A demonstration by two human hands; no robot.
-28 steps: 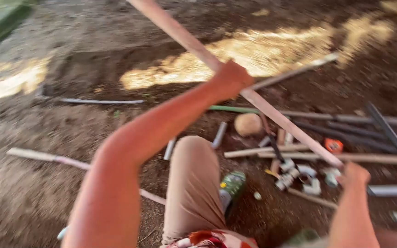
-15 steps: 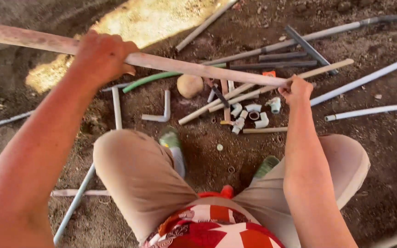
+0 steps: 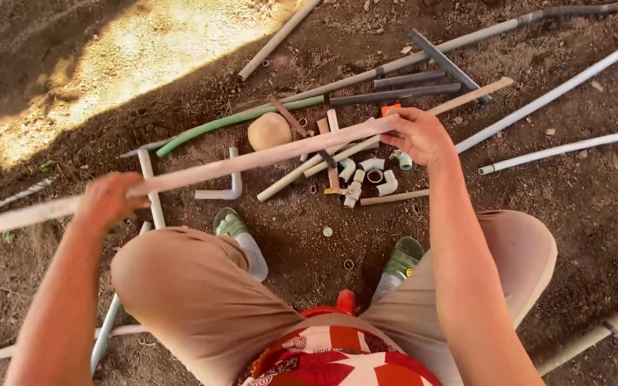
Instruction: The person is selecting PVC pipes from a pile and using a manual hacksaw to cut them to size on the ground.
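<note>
two hands hold one long pale pipe (image 3: 252, 159) level above the dirt ground (image 3: 51, 93), across the person's bent knees. the left hand (image 3: 109, 201) is wrapped around it toward 9 o'clock, fingers closed on the pipe, with more of its length running on past the left edge of the view. the right hand (image 3: 418, 136) grips the other end toward 1 o'clock, fingers curled shut around it just over the heap of parts

as far as can be judged, the work is at an early stage: the pipe is lifted and held free, joined to nothing, and the small white elbow fittings (image 3: 366, 177) lie loose on the ground below the right hand. an l-shaped white piece (image 3: 223, 187) lies at 11 o'clock from the left foot, and a round tan stone (image 3: 269, 131) sits just behind the pipe. a green hose (image 3: 237, 120) and several grey and white pipes (image 3: 559, 93) lie scattered toward 12 and 2 o'clock, untouched

the held pipe looks straight, thin and rigid, off-white with a dusty pinkish cast, plain along its whole visible length; whether its ends are cut clean cannot be told
</note>
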